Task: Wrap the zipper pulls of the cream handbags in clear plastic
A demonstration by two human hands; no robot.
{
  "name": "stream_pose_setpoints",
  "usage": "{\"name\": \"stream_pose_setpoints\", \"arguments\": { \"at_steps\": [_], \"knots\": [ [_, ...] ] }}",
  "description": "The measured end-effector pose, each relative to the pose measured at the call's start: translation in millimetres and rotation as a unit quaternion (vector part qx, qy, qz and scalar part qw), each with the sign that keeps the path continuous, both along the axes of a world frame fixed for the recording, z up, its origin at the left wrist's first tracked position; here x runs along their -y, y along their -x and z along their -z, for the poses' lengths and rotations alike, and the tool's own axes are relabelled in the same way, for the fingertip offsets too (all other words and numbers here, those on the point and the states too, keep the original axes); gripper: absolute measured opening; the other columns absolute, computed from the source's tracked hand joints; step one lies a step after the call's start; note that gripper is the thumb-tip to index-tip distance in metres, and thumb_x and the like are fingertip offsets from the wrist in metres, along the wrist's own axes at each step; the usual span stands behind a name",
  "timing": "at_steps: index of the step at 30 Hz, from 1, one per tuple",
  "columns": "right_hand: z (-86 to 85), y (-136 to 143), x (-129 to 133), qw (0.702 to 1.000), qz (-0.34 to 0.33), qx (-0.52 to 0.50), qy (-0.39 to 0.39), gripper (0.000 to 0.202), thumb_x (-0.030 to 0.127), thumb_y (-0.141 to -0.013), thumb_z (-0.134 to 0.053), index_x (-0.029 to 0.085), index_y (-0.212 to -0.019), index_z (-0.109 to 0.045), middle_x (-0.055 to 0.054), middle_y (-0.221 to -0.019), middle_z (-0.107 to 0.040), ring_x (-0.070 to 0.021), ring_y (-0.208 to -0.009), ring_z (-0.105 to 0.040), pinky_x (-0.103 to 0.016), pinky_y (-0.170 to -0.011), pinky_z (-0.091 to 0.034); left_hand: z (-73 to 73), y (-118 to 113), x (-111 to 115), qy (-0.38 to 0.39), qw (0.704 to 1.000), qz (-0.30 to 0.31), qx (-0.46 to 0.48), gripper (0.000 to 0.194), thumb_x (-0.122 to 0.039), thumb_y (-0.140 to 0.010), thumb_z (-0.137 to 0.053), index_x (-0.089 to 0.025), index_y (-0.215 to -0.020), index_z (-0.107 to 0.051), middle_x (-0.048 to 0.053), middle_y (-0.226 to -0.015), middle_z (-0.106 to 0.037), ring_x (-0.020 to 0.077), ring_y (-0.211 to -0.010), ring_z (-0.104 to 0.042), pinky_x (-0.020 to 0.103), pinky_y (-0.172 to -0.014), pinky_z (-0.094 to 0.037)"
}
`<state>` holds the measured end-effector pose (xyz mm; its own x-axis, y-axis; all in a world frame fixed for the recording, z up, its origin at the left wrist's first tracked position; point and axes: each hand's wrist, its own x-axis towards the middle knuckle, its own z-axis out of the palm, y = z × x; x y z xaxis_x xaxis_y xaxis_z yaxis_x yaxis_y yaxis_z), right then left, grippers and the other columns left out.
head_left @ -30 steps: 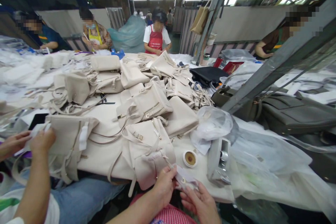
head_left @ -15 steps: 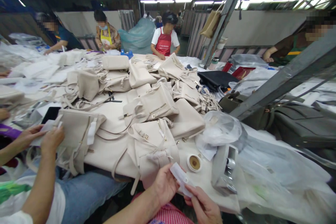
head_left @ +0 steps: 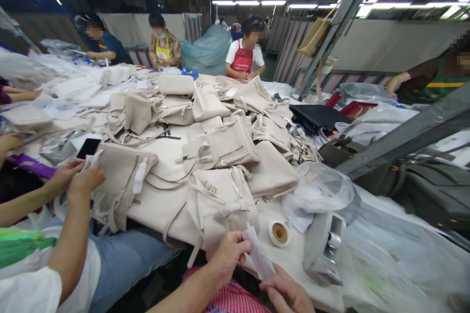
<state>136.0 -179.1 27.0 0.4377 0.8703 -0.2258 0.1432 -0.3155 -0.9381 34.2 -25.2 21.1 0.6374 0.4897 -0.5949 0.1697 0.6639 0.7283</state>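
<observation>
Near the front edge of the table, my left hand point(head_left: 229, 253) pinches the upper end of a white paper strip point(head_left: 261, 258). My right hand point(head_left: 288, 291) has the lower end of the strip between thumb and fingers. The strip hangs at a slant between both hands, and what it is made of is hard to tell. Just beyond my left hand lies a beige handbag point(head_left: 220, 200) with straps and gold buckles. A small white cup point(head_left: 279, 233) holding something brown stands beyond the strip, beside a grey metallic box-like object point(head_left: 325, 247).
Beige bags point(head_left: 227, 142) are heaped across the table. Clear plastic wrap point(head_left: 396, 249) and dark grey bags point(head_left: 426, 188) lie at right, under a slanted metal beam point(head_left: 411, 127). On my left a co-worker's hands point(head_left: 86, 178) work at another beige bag point(head_left: 121, 171); a phone point(head_left: 88, 148) lies nearby.
My view has swung slightly left, so everything sits further right. The strip now looks longer and smoother between my hands. Both hands keep hold of it.
</observation>
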Motion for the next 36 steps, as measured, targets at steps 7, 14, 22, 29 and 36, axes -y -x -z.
{"name": "stream_pose_setpoints", "arguments": {
  "at_steps": [7, 14, 22, 29, 36],
  "knots": [
    [-8.9, -13, -47, 0.987, 0.136, 0.027, 0.08, 0.035, 0.054, -0.07, -0.064, 0.022, -0.079, -0.073, -0.005, -0.078, -0.071, -0.0246, -0.075, -0.061, -0.033, -0.07, -0.048, -5.8, 6, 1, -0.028, 1.0, 0.013, -0.007, 0.01, -0.024, -0.061, -0.064, -0.016, -0.06, -0.059, -0.006, -0.048, -0.048, 0.0046, -0.039, -0.032, 0.021, -0.041, -0.021],
    [-6.3, 4, -90, 0.978, 0.055, -0.169, 0.109, 0.027, 0.045, -0.064, -0.067, 0.017, -0.063, -0.065, 0.004, -0.051, -0.052, -0.0103, -0.049, -0.04, -0.023, -0.046, -0.027, 2.9, 20, 1, 0.023, 1.0, -0.019, -0.006, 0.021, -0.03, -0.062, -0.068, -0.012, -0.071, -0.062, 0.0, -0.061, -0.059, 0.0081, -0.046, -0.048, 0.021, -0.044, -0.037],
    [6.7, 26, -96, 0.951, 0.126, -0.254, 0.12, 0.036, 0.048, -0.059, -0.074, 0.019, -0.062, -0.053, 0.009, -0.048, -0.044, -0.0069, -0.046, -0.036, -0.018, -0.044, -0.021, 9.7, 35, -1, -0.036, 0.985, -0.158, -0.056, 0.022, -0.022, -0.066, -0.063, -0.021, -0.079, -0.045, -0.009, -0.058, -0.047, 0.0071, -0.038, -0.045, 0.018, -0.039, -0.033],
    [4.6, 27, -93, 0.954, 0.079, -0.278, 0.081, 0.034, 0.048, -0.062, -0.075, 0.017, -0.065, -0.062, 0.007, -0.054, -0.05, -0.0076, -0.05, -0.04, -0.019, -0.048, -0.029, 9.1, 43, 0, -0.162, 0.978, -0.106, -0.081, 0.009, -0.019, -0.073, -0.046, -0.019, -0.074, -0.055, -0.004, -0.058, -0.053, 0.0093, -0.038, -0.046, 0.021, -0.04, -0.033],
    [-0.8, 28, -93, 0.97, 0.074, -0.217, 0.08, 0.034, 0.051, -0.061, -0.073, 0.018, -0.066, -0.065, 0.004, -0.056, -0.054, -0.0122, -0.056, -0.046, -0.023, -0.052, -0.034, -6.3, 44, 2, -0.271, 0.952, -0.119, -0.079, 0.009, -0.019, -0.066, -0.063, -0.018, -0.072, -0.07, 0.002, -0.077, -0.059, 0.0163, -0.071, -0.052, 0.025, -0.064, -0.039]
  ]
}}
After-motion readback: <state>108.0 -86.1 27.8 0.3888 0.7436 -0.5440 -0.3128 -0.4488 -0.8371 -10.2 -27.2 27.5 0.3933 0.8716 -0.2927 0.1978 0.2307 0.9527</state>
